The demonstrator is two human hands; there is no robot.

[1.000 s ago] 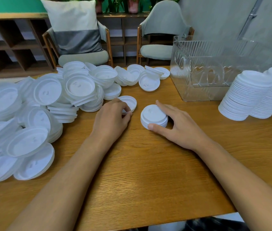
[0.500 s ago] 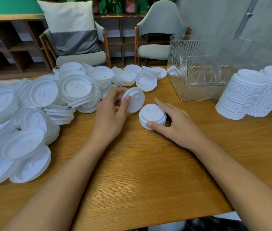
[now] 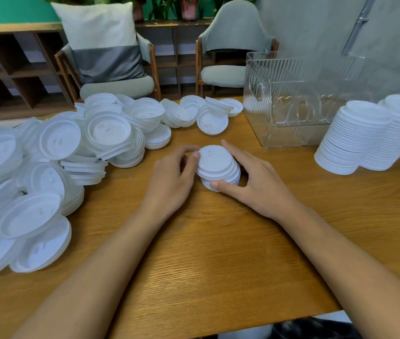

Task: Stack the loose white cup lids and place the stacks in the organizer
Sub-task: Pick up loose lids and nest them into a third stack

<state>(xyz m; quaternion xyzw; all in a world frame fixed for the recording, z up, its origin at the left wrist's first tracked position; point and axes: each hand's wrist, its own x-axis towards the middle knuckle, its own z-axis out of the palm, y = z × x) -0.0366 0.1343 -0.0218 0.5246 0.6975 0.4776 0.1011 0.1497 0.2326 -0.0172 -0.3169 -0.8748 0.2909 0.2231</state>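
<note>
Centre: small lid stack [image 3: 218, 167], skewed; loose white lids [image 3: 54, 152] heaped left; two tall stacks [image 3: 358, 135] right, beside clear organizer [image 3: 289, 94].

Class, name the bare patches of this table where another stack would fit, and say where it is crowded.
Bare table: the near half, and between the small stack and the tall stacks. Crowded: loose lids at left, organizer far right.

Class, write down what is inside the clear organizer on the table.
No lids show inside the clear organizer; only its arched dividers. Its right end is covered by two tall lid stacks.
</note>
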